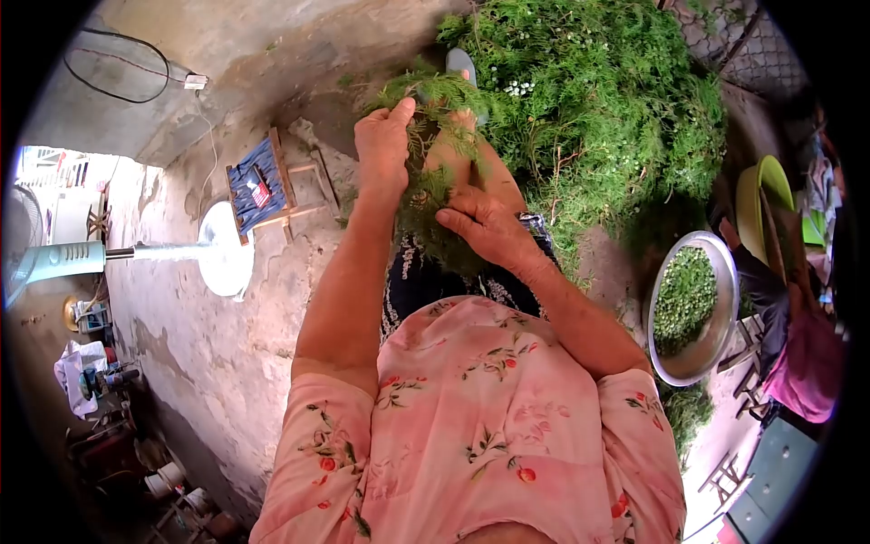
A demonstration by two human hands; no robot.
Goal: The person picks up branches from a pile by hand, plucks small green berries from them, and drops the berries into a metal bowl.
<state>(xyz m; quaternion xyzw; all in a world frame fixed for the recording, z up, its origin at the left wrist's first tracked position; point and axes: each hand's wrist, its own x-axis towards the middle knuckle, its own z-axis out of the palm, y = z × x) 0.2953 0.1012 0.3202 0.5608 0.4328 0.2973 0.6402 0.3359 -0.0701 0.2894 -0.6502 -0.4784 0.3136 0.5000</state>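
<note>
A feathery green sprig (426, 136) hangs over my lap, its upper stem pinched in my left hand (384, 145). Lower and to the right, my right hand (482, 225) is beside the sprig's lower fronds, fingers curled; whether it grips any of them is hidden. A large heap of the same greenery (607, 109), with a few small white flowers, lies in front of me and to the right. On the right stands a metal basin (718, 337) holding small green pieces (686, 301).
To the left are a small stool with a blue woven seat (258, 186) and a standing fan (63, 263) with a white round base (227, 249). A person in dark and magenta clothes (807, 363) sits at the right, near a yellow-green tub (770, 181).
</note>
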